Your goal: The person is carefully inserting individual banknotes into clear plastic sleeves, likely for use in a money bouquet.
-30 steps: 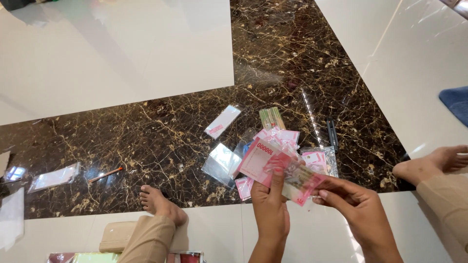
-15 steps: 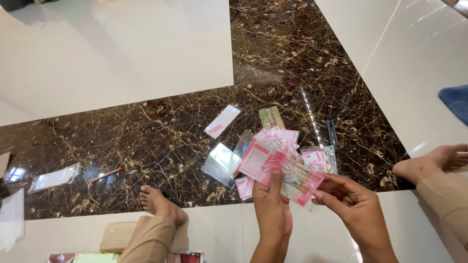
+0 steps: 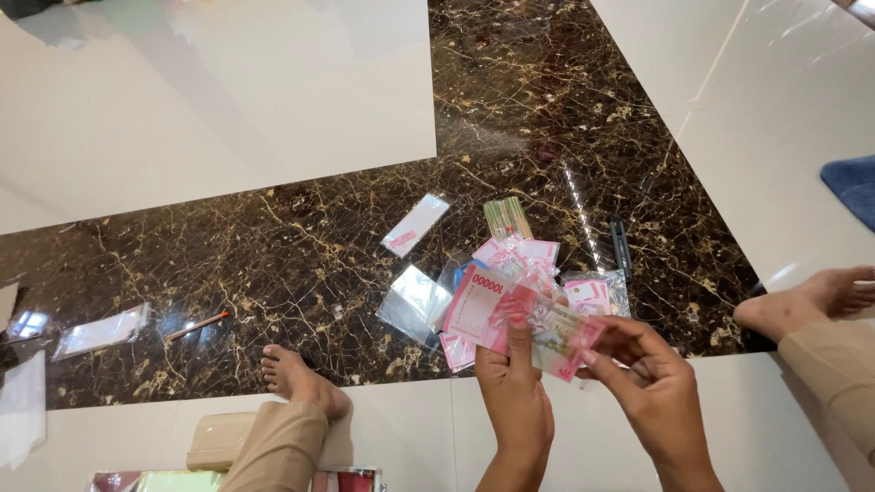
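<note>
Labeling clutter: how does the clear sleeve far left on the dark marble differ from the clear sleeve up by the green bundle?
The far-left sleeve lies alone, nearly level, and looks empty. The sleeve by the green bundle lies steeply slanted, shows a pink patch at its lower end, and sits close to the green bundle. Both are clear, flat, rectangular, lie on the dark marble floor and are untouched by either hand.

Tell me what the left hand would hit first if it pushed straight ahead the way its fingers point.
The left hand points up-frame; probably first the clear plastic packets on the dark marble floor just beyond its pink banknotes, though depth is unclear.
</note>
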